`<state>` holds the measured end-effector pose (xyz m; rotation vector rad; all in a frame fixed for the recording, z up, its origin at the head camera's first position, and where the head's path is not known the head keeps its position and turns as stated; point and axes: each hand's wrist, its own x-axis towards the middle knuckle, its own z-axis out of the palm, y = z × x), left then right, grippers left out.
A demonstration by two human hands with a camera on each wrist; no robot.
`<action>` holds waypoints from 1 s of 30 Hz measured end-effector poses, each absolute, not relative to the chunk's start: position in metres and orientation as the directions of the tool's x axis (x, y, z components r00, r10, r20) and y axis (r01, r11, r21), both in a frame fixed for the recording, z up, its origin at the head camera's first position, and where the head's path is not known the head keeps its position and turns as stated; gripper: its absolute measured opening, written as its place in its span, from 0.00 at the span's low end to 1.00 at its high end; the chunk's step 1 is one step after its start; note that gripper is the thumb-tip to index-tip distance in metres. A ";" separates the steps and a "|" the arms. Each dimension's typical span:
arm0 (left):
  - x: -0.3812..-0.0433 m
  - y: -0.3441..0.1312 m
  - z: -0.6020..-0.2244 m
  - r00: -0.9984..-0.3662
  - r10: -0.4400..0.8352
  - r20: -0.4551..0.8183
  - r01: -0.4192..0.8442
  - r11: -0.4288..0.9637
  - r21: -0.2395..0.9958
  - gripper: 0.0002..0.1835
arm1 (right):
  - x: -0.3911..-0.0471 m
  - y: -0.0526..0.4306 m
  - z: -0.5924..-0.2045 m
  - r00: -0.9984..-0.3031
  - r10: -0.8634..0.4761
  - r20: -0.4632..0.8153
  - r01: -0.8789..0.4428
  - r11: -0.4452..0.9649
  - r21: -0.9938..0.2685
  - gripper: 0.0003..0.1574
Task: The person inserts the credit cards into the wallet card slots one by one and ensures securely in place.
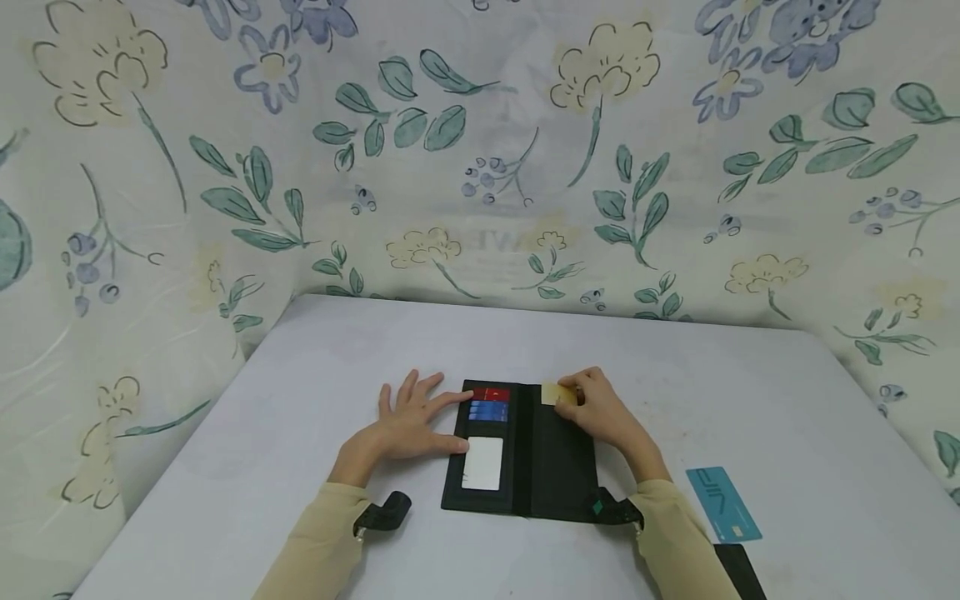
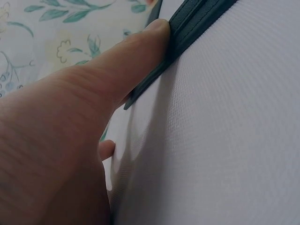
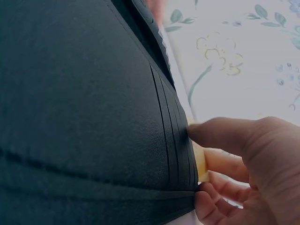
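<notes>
A black card wallet lies unfolded on the table. Its left side holds a red card, blue cards and a white panel. My left hand spreads its fingers, index finger and thumb touching the wallet's left side; in the left wrist view the thumb presses on the wallet's edge. At the top of the right side, my right hand pinches a yellow card. The right wrist view shows stacked slots beside the yellow card, mostly hidden by wallet and fingers.
A teal card lies on the white table to the right of my right forearm. Below it a dark flat object is partly covered by the sleeve. Floral cloth hangs behind the table.
</notes>
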<state>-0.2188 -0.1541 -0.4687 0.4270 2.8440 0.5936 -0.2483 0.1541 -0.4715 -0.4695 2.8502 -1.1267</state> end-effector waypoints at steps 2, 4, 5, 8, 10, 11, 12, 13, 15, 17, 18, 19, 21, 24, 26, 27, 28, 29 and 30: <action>-0.219 -0.154 -0.469 -0.938 0.318 -0.138 0.237 0.877 0.417 0.43 | -0.248 0.154 -0.471 -0.952 -0.300 0.064 -0.264 0.695 -0.669 0.27; -0.219 -0.154 -0.469 -0.938 0.318 -0.139 0.235 0.877 0.418 0.44 | -0.248 0.155 -0.471 -0.951 -0.305 0.055 -0.262 0.695 -0.669 0.29; -0.219 -0.154 -0.469 -0.938 0.318 -0.140 0.235 0.877 0.419 0.44 | -0.248 0.155 -0.471 -0.949 -0.310 0.050 -0.262 0.694 -0.670 0.30; -0.218 -0.154 -0.467 -0.936 0.323 -0.137 0.239 0.873 0.426 0.43 | -0.247 0.156 -0.472 -0.946 -0.321 0.047 -0.267 0.688 -0.675 0.29; -0.217 -0.154 -0.467 -0.936 0.327 -0.134 0.242 0.869 0.433 0.43 | -0.247 0.157 -0.472 -0.942 -0.331 0.050 -0.276 0.685 -0.674 0.28; -0.217 -0.154 -0.467 -0.935 0.329 -0.131 0.244 0.866 0.436 0.43 | -0.246 0.157 -0.472 -0.941 -0.335 0.053 -0.281 0.684 -0.673 0.26; -0.216 -0.154 -0.466 -0.935 0.330 -0.129 0.245 0.865 0.438 0.43 | -0.246 0.157 -0.472 -0.940 -0.337 0.057 -0.286 0.682 -0.673 0.25; -0.216 -0.154 -0.466 -0.935 0.331 -0.127 0.246 0.863 0.440 0.43 | -0.246 0.157 -0.472 -0.938 -0.342 0.062 -0.293 0.682 -0.670 0.24; -0.216 -0.154 -0.466 -0.935 0.331 -0.125 0.246 0.862 0.444 0.43 | -0.245 0.156 -0.471 -0.936 -0.346 0.068 -0.300 0.679 -0.670 0.22; -0.216 -0.155 -0.467 -0.936 0.330 -0.126 0.244 0.862 0.445 0.44 | -0.245 0.156 -0.471 -0.935 -0.347 0.071 -0.301 0.676 -0.672 0.20; -0.216 -0.155 -0.467 -0.936 0.329 -0.127 0.243 0.863 0.444 0.44 | -0.244 0.155 -0.471 -0.935 -0.347 0.070 -0.301 0.677 -0.672 0.19; -0.217 -0.155 -0.467 -0.936 0.328 -0.129 0.242 0.863 0.443 0.44 | -0.244 0.155 -0.471 -0.936 -0.346 0.067 -0.298 0.678 -0.672 0.18; -0.217 -0.155 -0.467 -0.936 0.326 -0.131 0.240 0.865 0.441 0.44 | -0.244 0.154 -0.471 -0.936 -0.346 0.063 -0.296 0.680 -0.671 0.17; -0.216 -0.155 -0.467 -0.936 0.325 -0.132 0.239 0.866 0.438 0.44 | -0.244 0.154 -0.470 -0.937 -0.344 0.056 -0.291 0.683 -0.670 0.14; -0.216 -0.155 -0.467 -0.936 0.327 -0.131 0.241 0.865 0.440 0.44 | -0.243 0.153 -0.470 -0.937 -0.345 0.054 -0.291 0.686 -0.667 0.13; -0.216 -0.155 -0.466 -0.936 0.328 -0.130 0.241 0.864 0.442 0.43 | -0.243 0.153 -0.469 -0.936 -0.347 0.054 -0.293 0.687 -0.665 0.12; -0.216 -0.155 -0.466 -0.935 0.329 -0.130 0.242 0.864 0.442 0.43 | -0.243 0.153 -0.469 -0.937 -0.346 0.052 -0.291 0.688 -0.665 0.11; -0.216 -0.155 -0.466 -0.935 0.330 -0.130 0.242 0.863 0.443 0.43 | -0.243 0.153 -0.469 -0.938 -0.344 0.051 -0.289 0.689 -0.665 0.11; -0.216 -0.155 -0.466 -0.935 0.330 -0.131 0.242 0.863 0.444 0.43 | -0.243 0.153 -0.469 -0.936 -0.347 0.053 -0.292 0.688 -0.664 0.10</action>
